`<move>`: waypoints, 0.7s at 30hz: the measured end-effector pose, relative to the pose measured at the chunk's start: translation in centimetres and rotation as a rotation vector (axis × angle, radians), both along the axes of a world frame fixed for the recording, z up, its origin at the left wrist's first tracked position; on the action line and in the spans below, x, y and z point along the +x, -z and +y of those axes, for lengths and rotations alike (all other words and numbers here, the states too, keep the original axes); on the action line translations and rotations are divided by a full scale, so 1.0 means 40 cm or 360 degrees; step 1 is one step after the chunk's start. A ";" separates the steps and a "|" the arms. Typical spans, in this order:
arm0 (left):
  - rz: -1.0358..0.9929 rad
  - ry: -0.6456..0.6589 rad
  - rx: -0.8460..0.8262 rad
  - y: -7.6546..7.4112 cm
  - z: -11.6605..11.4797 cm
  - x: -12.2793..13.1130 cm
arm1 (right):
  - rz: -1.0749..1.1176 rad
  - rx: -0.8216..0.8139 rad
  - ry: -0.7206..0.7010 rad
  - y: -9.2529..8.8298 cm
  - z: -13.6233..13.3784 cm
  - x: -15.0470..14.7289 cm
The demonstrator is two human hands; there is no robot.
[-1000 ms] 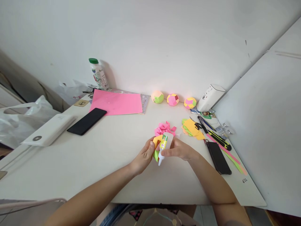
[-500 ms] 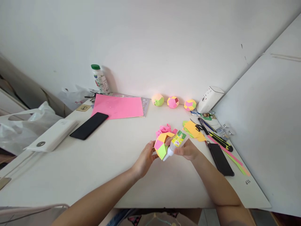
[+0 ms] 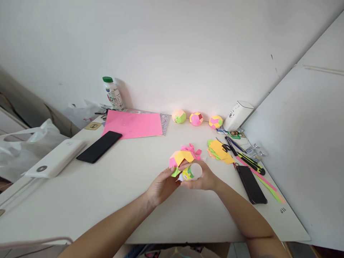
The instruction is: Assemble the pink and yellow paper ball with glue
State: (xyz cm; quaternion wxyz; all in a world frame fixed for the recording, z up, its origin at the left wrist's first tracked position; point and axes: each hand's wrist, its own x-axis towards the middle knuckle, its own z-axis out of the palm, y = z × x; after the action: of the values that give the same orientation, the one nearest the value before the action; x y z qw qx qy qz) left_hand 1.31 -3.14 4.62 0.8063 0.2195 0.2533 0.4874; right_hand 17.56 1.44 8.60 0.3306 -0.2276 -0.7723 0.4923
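Note:
My left hand grips a partly built paper shape of orange, pink and green panels, held just above the white table. My right hand is closed round a small white glue bottle with a yellow-green label, its nozzle pointing left at the shape's green lower edge. Just behind the shape lies a heap of pink paper pieces. A stack of orange and green cut papers lies to the right of it.
Three finished paper balls stand along the wall. A pink sheet, black phone, white power bank and a bottle lie left. Scissors, pens, a cutter, paper strips, a second dark phone and a white device crowd the right.
The glue bottle has swung from upright to lying nearly level, nozzle to the left. The paper shape has turned in my left hand and both hands sit slightly lower.

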 end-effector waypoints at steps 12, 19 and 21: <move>0.0042 -0.0122 0.0006 0.008 0.005 -0.005 | -0.0464 -0.0407 -0.0293 -0.061 0.024 0.065; -0.0031 -0.0113 0.0038 0.002 0.002 -0.009 | -0.0493 -0.0599 -0.0240 -0.106 0.028 0.094; -0.0061 -0.0092 0.0022 -0.001 0.000 -0.007 | -0.0259 -0.0632 -0.0176 -0.105 0.024 0.091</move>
State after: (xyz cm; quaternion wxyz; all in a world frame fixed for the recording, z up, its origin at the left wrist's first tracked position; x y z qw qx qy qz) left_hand 1.03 -3.13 4.65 0.7952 0.2081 0.2406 0.5162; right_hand 21.18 2.40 12.81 0.1885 -0.2847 -0.6956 0.6321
